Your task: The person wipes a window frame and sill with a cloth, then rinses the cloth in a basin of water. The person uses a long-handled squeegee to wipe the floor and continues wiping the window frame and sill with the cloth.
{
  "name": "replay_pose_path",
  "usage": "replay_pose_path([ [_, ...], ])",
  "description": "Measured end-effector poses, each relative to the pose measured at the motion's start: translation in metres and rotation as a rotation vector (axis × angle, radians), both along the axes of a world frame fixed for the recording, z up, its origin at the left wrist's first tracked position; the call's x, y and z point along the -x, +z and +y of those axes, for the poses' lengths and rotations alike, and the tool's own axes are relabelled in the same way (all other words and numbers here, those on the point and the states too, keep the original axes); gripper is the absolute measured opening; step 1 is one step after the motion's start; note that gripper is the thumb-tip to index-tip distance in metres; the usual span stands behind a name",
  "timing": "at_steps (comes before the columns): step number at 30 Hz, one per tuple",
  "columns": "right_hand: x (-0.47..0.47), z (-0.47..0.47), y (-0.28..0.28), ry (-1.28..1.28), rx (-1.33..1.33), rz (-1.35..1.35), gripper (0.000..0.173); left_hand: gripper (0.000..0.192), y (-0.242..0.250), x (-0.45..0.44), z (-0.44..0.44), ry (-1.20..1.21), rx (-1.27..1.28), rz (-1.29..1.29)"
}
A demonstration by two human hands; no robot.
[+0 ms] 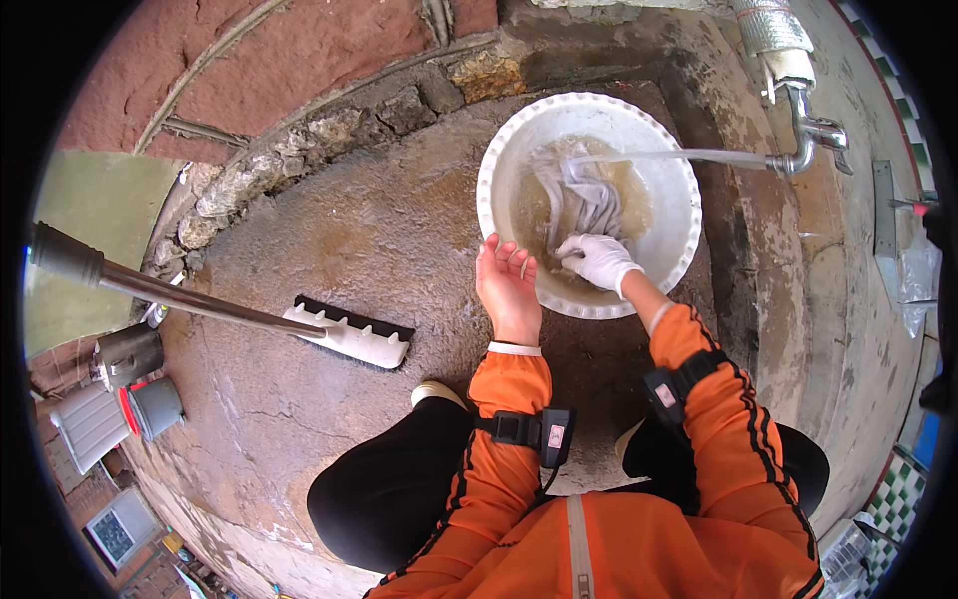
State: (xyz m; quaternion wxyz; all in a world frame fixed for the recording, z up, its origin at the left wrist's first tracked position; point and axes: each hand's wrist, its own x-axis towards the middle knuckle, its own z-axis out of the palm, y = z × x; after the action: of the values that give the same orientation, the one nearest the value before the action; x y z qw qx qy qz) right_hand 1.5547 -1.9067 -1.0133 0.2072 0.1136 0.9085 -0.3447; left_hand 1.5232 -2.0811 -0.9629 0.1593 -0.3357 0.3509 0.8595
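A white plastic basin (490, 180) with a scalloped rim stands on the wet floor, holding murky water and a soaked greyish cloth (595, 198). Water runs from the metal tap (804, 146) onto the cloth. My right hand (599, 260), in a white glove, is inside the basin at the cloth's near end. Its fingers are curled, and whether they grip the cloth is hidden. Bare and palm up, my left hand (509, 288) is at the basin's near left rim. Its fingers are slightly bent and apart, with nothing in them.
To the left lies a white-and-black floor brush (352, 333) with a long metal handle (202, 299). A rough stone wall base (299, 150) curves behind the basin. A grey bucket (161, 408) and a metal pot (131, 356) stand far left. A concrete ledge (771, 299) borders the right.
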Motion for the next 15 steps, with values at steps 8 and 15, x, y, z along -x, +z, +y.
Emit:
replay_pose_path([
  [8, -0.005, 0.097, 0.036, -0.515, 0.660, 0.511, 0.020, 0.026, 0.000, 0.001, 0.001, 0.014, 0.003, 0.026],
  [15, 0.002, 0.096, 0.009, -0.180, -0.584, 0.055, 0.075, 0.026, 0.006, 0.002, -0.001, 0.016, 0.052, 0.047],
])
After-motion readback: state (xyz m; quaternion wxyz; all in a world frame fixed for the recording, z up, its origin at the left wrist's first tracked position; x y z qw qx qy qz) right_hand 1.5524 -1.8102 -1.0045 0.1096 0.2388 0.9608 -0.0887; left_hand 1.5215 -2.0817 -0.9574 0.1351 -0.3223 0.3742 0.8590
